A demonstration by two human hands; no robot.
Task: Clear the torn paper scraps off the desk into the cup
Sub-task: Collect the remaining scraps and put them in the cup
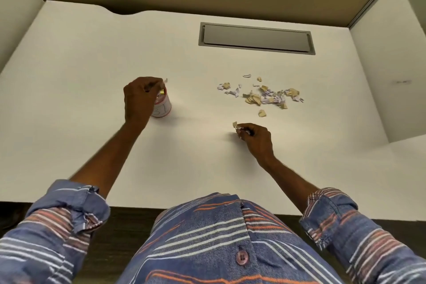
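1 cup (163,106), 1 desk (87,71), approx. 2 doz. paper scraps (265,97).

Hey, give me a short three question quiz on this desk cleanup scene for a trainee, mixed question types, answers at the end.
1. True or false: the cup stands right of the scrap pile.
2. What does the right hand pinch? A a pen; B a paper scrap; C nothing.
3. Fill in: the left hand holds a scrap above the ____.
Key: 1 false; 2 B; 3 cup.
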